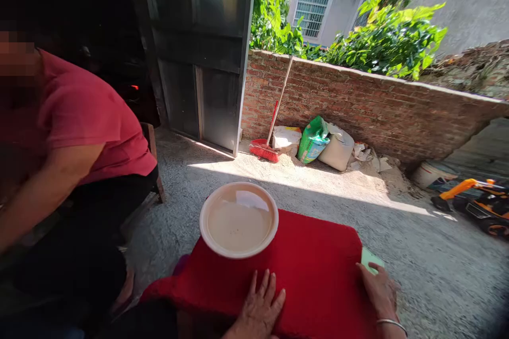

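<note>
Nearest the camera, the left hand [260,304] lies flat and released on a red mat [314,265]. The right hand [379,288] rests at the mat's far corner, touching a pale green object [370,258]; whether it grips I cannot tell. The mat looks soft and floppy, best taken by its edges. Beyond, a full basin [238,220] sits on it, likely heavy and sloshy.

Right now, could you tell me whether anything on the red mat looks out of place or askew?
The round white bowl of cloudy liquid overhangs the far left edge of the red fuzzy mat, filled near its rim. Left hand lies flat on the mat; right hand rests at its right edge.
</note>
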Tool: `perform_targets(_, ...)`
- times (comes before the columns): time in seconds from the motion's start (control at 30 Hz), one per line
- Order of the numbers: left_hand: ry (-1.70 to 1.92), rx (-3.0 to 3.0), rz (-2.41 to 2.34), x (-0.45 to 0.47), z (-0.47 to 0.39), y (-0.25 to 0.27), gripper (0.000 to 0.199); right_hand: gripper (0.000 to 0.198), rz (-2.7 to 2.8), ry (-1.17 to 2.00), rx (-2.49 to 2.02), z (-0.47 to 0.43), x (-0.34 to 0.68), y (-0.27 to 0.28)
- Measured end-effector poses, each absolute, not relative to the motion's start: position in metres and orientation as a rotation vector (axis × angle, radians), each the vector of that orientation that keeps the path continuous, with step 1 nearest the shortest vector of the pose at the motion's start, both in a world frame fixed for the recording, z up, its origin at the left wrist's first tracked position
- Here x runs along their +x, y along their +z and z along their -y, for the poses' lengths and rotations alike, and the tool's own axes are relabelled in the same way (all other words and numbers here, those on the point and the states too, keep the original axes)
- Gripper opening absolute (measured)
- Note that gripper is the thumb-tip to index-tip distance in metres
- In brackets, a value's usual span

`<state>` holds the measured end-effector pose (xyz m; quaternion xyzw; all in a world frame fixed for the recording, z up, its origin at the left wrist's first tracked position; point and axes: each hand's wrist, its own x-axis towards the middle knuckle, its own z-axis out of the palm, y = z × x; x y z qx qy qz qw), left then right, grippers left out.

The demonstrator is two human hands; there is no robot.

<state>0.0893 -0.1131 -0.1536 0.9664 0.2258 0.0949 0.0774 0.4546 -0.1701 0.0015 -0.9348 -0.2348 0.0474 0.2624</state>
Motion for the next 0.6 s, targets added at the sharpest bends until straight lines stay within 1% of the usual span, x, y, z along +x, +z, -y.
perform_targets(0.07,0.318,2.925,-0.675,0.088,0.113,-0.155,0.103,0.037,0.672,0.15,-2.533,0.152,0.433,-0.007)
perform_targets(0.17,0.385,2.989,-0.697,0.086,0.113,-0.154,0.098,0.043,0.878,0.219,-2.468,0.116,0.38,-0.018)
perform_targets(0.3,0.349,3.003,-0.733,0.086,0.114,-0.139,0.084,0.038,1.222,0.36,-2.306,0.081,0.294,-0.028)
perform_targets(0.4,0.217,2.93,-0.745,0.087,0.116,-0.121,0.087,0.035,1.411,0.452,-2.161,0.073,0.252,-0.028)
perform_targets(0.47,0.181,2.899,-0.746,0.089,0.116,-0.113,0.089,0.035,1.453,0.489,-2.097,0.075,0.249,-0.025)
perform_targets(0.5,0.185,2.894,-0.755,0.091,0.116,-0.11,0.083,0.036,1.454,0.502,-2.074,0.077,0.256,-0.023)
perform_targets(0.6,0.218,2.871,-0.803,0.099,0.114,-0.11,0.053,0.046,1.381,0.496,-2.038,0.085,0.3,-0.018)
